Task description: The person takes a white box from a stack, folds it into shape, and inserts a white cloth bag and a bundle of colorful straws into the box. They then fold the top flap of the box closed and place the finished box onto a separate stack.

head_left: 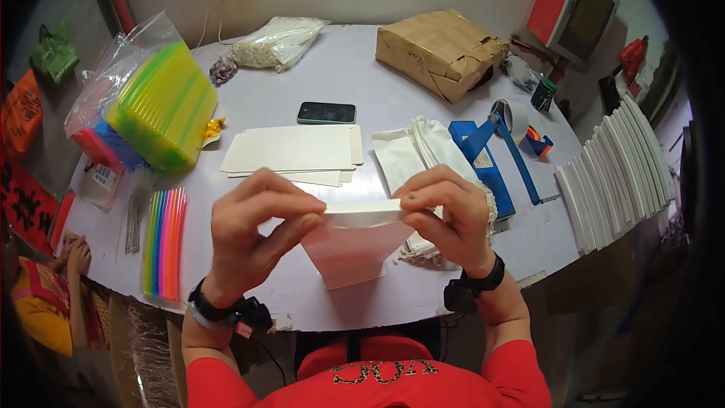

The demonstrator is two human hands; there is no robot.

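Note:
A white carton box [355,253] stands on end at the near edge of the table, between my two hands. My left hand [260,223] pinches the left corner of its top end between thumb and fingers. At the right corner, my right hand [445,215] grips the same edge. The top looks closed over. Just beyond lie several flat white cartons [291,149] in a low pile. White cloth drawstring bags [423,155] are heaped beyond my right hand, partly hidden by it.
Coloured plastic tubes [165,245] and a bagged bundle of tubes [162,106] lie left. A phone [326,112], brown parcel [438,53] and white bag [279,41] sit farther back. Right are a blue tape dispenser [491,162] and stacked white cartons [615,181]. Another person's hands [74,253] show far left.

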